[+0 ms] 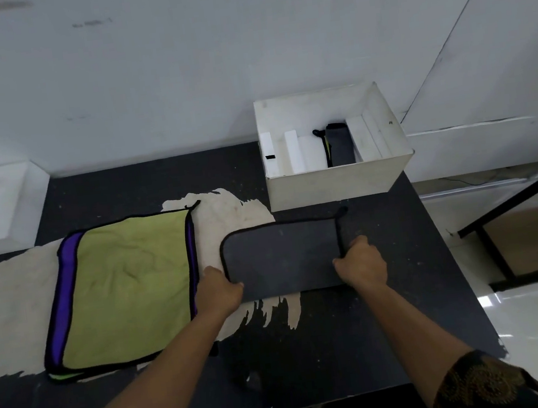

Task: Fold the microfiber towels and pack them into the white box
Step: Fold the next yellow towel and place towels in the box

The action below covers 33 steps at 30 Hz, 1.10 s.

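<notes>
A dark grey towel (282, 258) with black edging lies folded flat on the table, just in front of the white box (332, 180). My left hand (219, 291) grips its near left corner. My right hand (361, 265) grips its right edge. To the left lies a stack of towels (129, 288), with a green one on top and a purple one showing at its sides. Inside the box, a folded grey towel (340, 146) stands on edge among white dividers.
The dark table (346, 347) has a large pale worn patch under the towels. A white wall runs along the back. The table's right edge drops to a shiny floor, where a black metal frame (516, 217) stands.
</notes>
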### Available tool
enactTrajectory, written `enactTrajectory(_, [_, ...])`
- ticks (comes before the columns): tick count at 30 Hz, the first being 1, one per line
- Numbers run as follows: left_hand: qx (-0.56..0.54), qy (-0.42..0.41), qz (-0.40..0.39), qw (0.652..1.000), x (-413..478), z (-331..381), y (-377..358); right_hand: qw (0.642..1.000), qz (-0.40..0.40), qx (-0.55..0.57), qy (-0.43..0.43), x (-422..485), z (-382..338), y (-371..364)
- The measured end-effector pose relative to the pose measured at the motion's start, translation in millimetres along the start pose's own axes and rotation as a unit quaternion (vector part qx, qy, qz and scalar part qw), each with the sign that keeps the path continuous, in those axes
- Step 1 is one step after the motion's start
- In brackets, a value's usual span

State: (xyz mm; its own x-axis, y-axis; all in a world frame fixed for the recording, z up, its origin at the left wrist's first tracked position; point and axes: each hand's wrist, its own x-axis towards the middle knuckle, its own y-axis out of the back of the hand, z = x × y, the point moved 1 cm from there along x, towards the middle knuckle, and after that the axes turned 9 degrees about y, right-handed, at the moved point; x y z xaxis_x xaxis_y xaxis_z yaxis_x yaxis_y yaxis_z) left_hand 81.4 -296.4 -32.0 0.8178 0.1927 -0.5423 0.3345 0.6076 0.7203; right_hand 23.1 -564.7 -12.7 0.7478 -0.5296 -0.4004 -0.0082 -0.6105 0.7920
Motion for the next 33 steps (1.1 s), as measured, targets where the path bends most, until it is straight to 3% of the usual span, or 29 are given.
enactTrajectory(3, [-0.005, 0.004, -0.036, 0.999, -7.4, -9.9, -8.8, 1.0, -0.016, 0.002, 0.004, -14.0, 2.4, -9.8])
enactTrajectory(8, [-0.019, 0.014, -0.027, 0.999, -11.6, -13.5, -7.4, 1.0, -0.03, -0.003, 0.007, -15.2, 9.2, -6.5])
enactTrajectory(14, [-0.143, 0.038, -0.04, 0.988, -4.5, -5.8, -2.2, 0.999, -0.042, 0.014, 0.023, -4.7, 15.0, -3.8])
enactTrajectory(22, [-0.149, 0.045, -0.075, 0.985, -0.2, -11.2, -11.5, 0.997, -0.067, -0.005, 0.042, -2.1, 18.1, -8.7])
enactTrajectory(27, [-0.193, 0.049, -0.017, 0.98, -6.5, -14.0, -11.4, 0.996, -0.058, -0.011, 0.06, -3.5, 20.0, -11.0])
enactTrajectory(33, [-0.205, 0.055, -0.055, 0.976, -6.9, -23.9, -13.4, 0.996, -0.065, -0.016, 0.063, -4.4, 22.6, -8.6])
